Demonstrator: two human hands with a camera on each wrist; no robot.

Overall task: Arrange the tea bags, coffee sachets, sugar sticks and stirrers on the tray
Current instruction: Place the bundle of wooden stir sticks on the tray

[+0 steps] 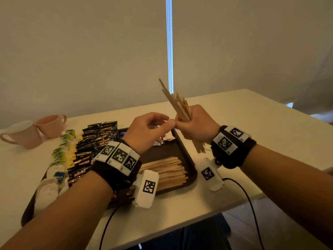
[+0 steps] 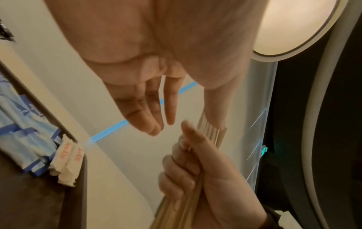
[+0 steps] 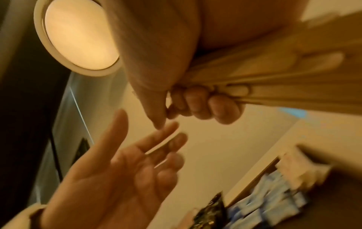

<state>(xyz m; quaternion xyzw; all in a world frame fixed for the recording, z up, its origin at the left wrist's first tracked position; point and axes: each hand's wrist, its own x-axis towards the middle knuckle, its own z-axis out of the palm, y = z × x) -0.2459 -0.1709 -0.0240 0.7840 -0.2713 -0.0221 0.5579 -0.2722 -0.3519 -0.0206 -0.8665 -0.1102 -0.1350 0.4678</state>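
Observation:
My right hand (image 1: pixel 196 123) grips a thick bundle of wooden stirrers (image 1: pixel 177 105) upright and tilted left, above the right rim of the dark brown tray (image 1: pixel 182 147). In the wrist views its fingers (image 2: pixel 176 175) curl round the bundle (image 3: pixel 274 69). My left hand (image 1: pixel 153 127) hovers just left of it, fingers straight and relaxed (image 3: pixel 127 162), thumb tip by the bundle (image 2: pixel 211 131); it holds nothing. More stirrers (image 1: pixel 165 171) lie flat on the tray's near right. Black coffee sachets (image 1: pixel 95 139), green and yellow tea bags (image 1: pixel 63 147) and white sachets (image 1: pixel 50 186) fill its left side.
Two pink cups (image 1: pixel 52 125) lie on their sides at the table's far left. Small white and blue sugar sticks (image 1: pixel 162 141) lie at the tray's far end, partly behind my left hand. The white table (image 1: pixel 252 123) stretches to the right. Cables hang off the near edge.

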